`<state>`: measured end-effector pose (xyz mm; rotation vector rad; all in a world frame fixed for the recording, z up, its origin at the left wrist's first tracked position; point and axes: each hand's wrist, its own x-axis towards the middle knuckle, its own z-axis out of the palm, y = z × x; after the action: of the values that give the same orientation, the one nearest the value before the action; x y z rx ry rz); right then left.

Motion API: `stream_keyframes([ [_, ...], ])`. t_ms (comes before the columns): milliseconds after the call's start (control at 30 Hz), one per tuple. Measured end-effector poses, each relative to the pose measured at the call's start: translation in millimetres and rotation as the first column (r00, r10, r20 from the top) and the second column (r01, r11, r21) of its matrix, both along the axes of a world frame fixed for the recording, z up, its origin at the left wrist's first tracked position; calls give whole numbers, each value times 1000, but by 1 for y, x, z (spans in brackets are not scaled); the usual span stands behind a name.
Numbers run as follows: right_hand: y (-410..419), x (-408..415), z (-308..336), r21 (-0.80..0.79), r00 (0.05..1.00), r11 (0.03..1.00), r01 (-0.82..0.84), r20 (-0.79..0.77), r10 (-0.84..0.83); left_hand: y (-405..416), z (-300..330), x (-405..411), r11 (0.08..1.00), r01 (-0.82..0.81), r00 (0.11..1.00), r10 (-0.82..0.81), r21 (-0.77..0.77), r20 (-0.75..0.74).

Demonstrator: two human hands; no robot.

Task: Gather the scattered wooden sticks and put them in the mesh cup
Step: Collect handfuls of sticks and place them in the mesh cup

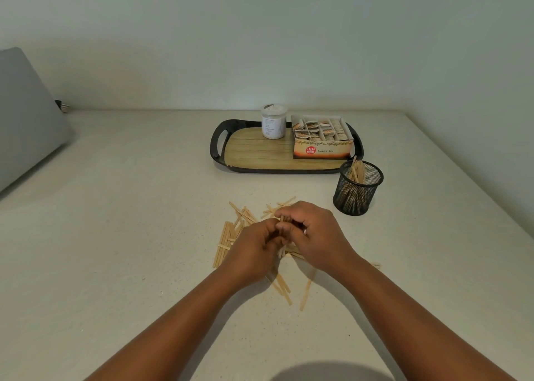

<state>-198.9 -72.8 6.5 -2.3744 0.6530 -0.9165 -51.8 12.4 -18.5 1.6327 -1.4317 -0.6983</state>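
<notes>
Partway done: the mesh cup [358, 188] on the counter [115, 236] already holds some sticks, while many wooden sticks [228, 240] lie scattered (some under the forearms). Left hand [254, 250] and right hand [315, 233] together pinch a small bundle [282, 221].

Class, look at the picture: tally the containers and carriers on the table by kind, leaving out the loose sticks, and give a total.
Mesh cup: 1
Tray: 1
Jar: 1
Tea box: 1
Total: 4
</notes>
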Motion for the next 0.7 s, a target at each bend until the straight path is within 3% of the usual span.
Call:
stream_keyframes([
  [700, 1, -3, 16, 71, 996, 997, -25, -81, 31, -2, -4, 3, 999, -22, 1000, 22, -50, -1],
])
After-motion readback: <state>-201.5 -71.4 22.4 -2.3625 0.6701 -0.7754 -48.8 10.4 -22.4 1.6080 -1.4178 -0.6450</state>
